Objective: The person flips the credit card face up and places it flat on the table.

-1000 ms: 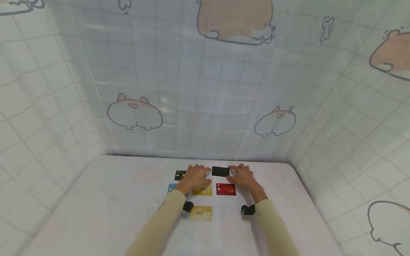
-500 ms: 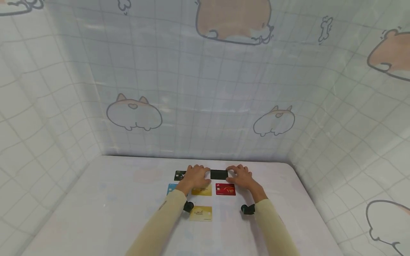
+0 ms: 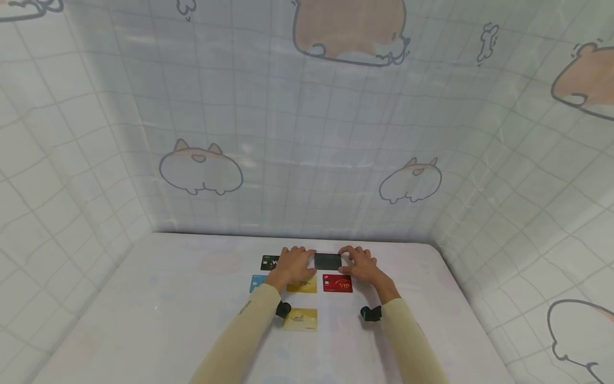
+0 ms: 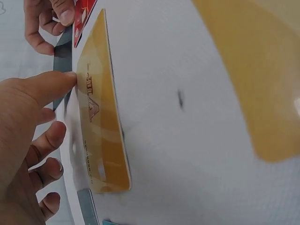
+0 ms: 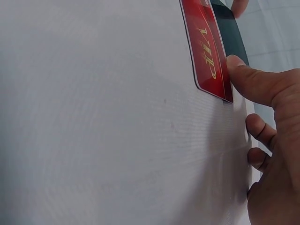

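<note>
A dark green card (image 3: 328, 262), its face plain, lies between my two hands near the back of the table. My left hand (image 3: 293, 264) pinches its left end between thumb and index finger. At its right end, my right hand (image 3: 361, 264) holds it the same way, thumb nearest me. In front of it lies a red VIP card (image 3: 338, 283), close to my right thumb in the right wrist view. A gold card (image 3: 307, 286) sits partly under my left hand. The other left fingers (image 4: 49, 171) are loosely bent and hold nothing.
A dark VIP card (image 3: 268, 262) and a blue card (image 3: 256, 282) are partly hidden by my left hand and arm. Another gold card (image 3: 300, 320) lies nearer me. A patterned sheet (image 3: 307, 133) forms walls behind and beside the white table (image 3: 168, 309).
The dark green card has come slightly toward me and left, and its face now looks paler. My hands have closed in on its ends. The other cards stay where they were.
</note>
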A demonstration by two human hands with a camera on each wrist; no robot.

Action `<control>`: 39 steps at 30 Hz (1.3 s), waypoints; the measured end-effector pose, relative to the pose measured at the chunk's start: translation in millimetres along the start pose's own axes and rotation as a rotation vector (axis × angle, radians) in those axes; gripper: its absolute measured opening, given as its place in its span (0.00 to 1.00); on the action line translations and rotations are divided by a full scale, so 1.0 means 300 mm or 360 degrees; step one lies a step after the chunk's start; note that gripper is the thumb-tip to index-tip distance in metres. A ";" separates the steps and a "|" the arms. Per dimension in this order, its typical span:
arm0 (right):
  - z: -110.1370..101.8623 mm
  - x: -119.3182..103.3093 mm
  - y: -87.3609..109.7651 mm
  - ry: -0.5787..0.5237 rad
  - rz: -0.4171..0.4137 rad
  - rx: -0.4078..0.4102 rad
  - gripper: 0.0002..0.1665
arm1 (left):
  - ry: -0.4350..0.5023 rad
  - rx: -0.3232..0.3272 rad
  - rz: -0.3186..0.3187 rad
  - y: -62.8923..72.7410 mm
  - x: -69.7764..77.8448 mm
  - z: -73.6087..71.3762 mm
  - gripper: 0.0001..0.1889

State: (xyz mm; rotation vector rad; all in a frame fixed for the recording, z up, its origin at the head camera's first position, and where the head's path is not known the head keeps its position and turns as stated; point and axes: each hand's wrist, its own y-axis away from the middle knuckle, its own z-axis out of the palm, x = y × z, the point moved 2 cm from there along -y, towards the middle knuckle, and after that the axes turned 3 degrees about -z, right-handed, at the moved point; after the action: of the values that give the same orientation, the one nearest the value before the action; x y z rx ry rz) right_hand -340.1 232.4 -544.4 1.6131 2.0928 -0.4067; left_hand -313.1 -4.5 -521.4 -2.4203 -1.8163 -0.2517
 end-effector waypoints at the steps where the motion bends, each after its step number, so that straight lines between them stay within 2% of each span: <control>1: -0.001 -0.001 0.000 -0.0009 -0.0001 -0.0003 0.28 | -0.0004 -0.0001 -0.0001 0.000 -0.001 -0.001 0.32; 17: 0.002 0.004 0.003 -0.0017 -0.0035 -0.0035 0.26 | 0.0057 0.0077 0.0036 -0.010 -0.004 -0.006 0.33; 24: 0.006 0.003 0.013 0.0008 -0.0069 -0.0006 0.26 | 0.0062 0.0055 0.0010 -0.013 -0.002 0.001 0.34; 31: 0.015 0.001 0.027 0.0033 -0.0140 0.0031 0.34 | 0.0064 0.0063 0.0010 -0.007 -0.005 0.003 0.33; 39: 0.011 -0.004 0.029 0.0073 -0.0166 0.0093 0.31 | 0.0079 0.0102 0.0036 0.000 -0.008 0.001 0.33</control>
State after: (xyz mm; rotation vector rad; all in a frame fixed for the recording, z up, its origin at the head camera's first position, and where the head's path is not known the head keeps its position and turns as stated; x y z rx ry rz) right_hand -331.1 232.2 -546.1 1.5644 2.2254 -0.4737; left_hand -313.8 -6.7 -522.1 -2.3685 -1.7483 -0.2457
